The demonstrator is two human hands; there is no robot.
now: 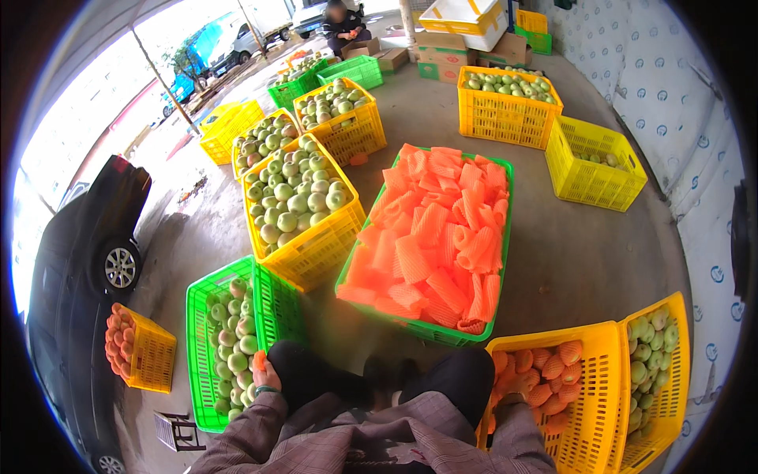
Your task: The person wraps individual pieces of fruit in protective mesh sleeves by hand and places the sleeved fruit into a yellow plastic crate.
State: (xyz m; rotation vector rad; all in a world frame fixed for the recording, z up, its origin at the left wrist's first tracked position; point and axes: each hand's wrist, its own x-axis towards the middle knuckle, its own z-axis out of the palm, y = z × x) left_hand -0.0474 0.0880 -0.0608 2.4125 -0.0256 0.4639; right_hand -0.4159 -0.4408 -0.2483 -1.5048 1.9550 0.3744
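Note:
My left hand [267,377] is at the inner edge of a green plastic crate [278,308] of pale green apples [237,361]. A small orange foam net sleeve [259,360] is between its fingers. My right hand [516,386] reaches into a yellow plastic crate [592,403], among apples in orange foam nets [553,367]. That hand is blurred and partly hidden, so its grip is unclear. Straight ahead of my knees stands a green crate [506,260] heaped with loose orange foam net sleeves [435,231].
Yellow crates of apples [308,255] [509,121] stand ahead. At far right, another yellow crate [654,397] adjoins the netted apples. Left are a small crate of netted fruit [154,355], a stool [177,431] and a black car [77,284]. A person [343,29] crouches at the back.

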